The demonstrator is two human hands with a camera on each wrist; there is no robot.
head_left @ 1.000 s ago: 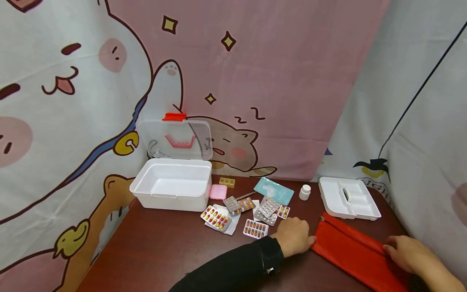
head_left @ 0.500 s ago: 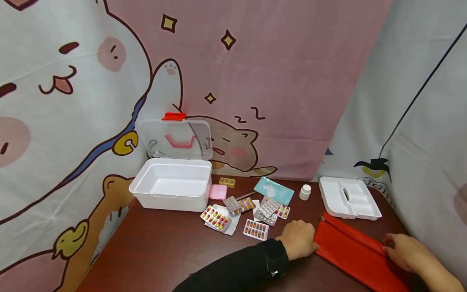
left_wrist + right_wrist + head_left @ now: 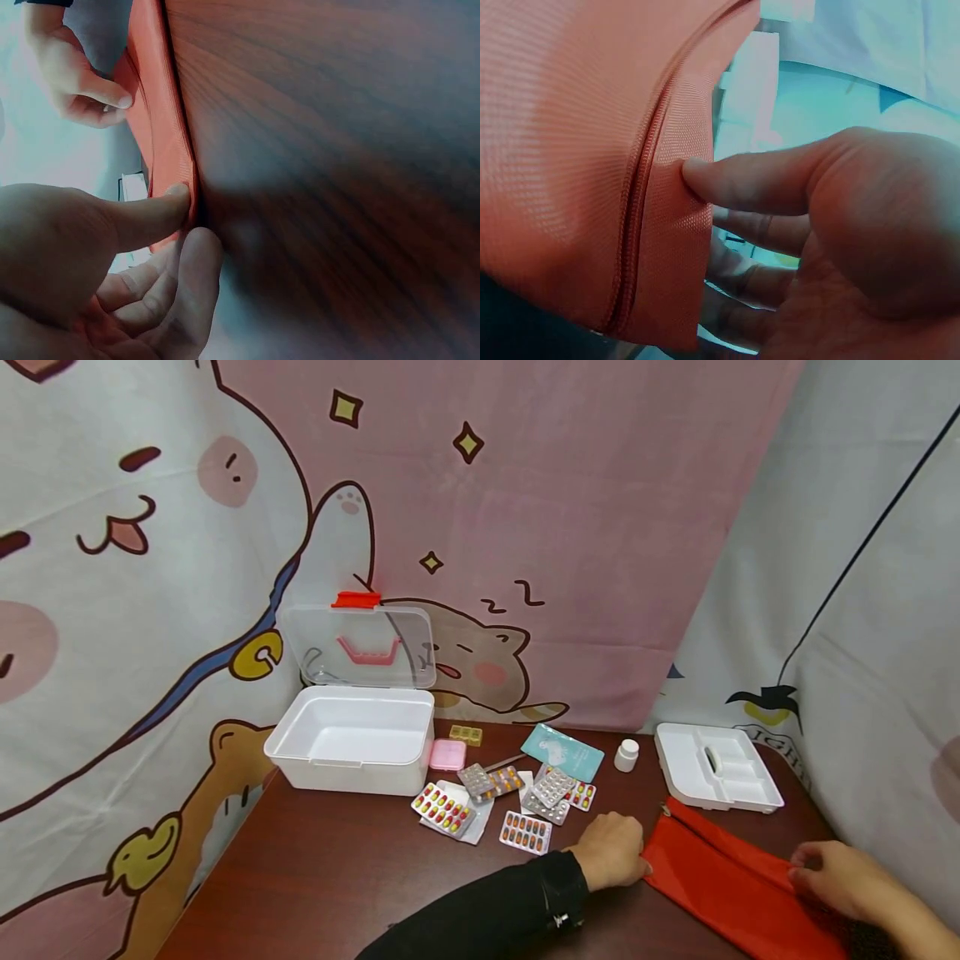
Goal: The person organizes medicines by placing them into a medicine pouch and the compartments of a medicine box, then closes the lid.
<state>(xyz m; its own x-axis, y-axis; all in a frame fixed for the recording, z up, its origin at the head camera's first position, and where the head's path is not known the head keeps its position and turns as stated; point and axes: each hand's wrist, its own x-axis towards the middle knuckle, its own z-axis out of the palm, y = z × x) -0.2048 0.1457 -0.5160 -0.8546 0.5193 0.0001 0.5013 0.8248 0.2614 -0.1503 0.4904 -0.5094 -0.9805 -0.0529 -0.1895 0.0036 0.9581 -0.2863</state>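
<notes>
A flat red zip pouch [image 3: 727,877] lies at the right front of the table, its closed zipper running along the far side. My left hand [image 3: 611,850] pinches the pouch's near left corner between thumb and forefinger, as the left wrist view shows close up. In the right wrist view, the thumb of my right hand [image 3: 780,225] presses on the strip beside the zipper [image 3: 641,172], with the other fingers behind the fabric. That hand grips the pouch's right end; its lower part runs out of the head view.
Blister packs [image 3: 525,832] of capsules lie mid-table with a teal packet [image 3: 562,752] and a white bottle [image 3: 626,755]. At the back left stands an open white box [image 3: 348,768] with a clear lid; a pink case [image 3: 447,755] is beside it. A white divided tray [image 3: 678,768] sits back right.
My left hand has shifted slightly right. The pouch's far left corner has moved a little to the right, and my right hand has turned slightly, both hands keeping hold.
</notes>
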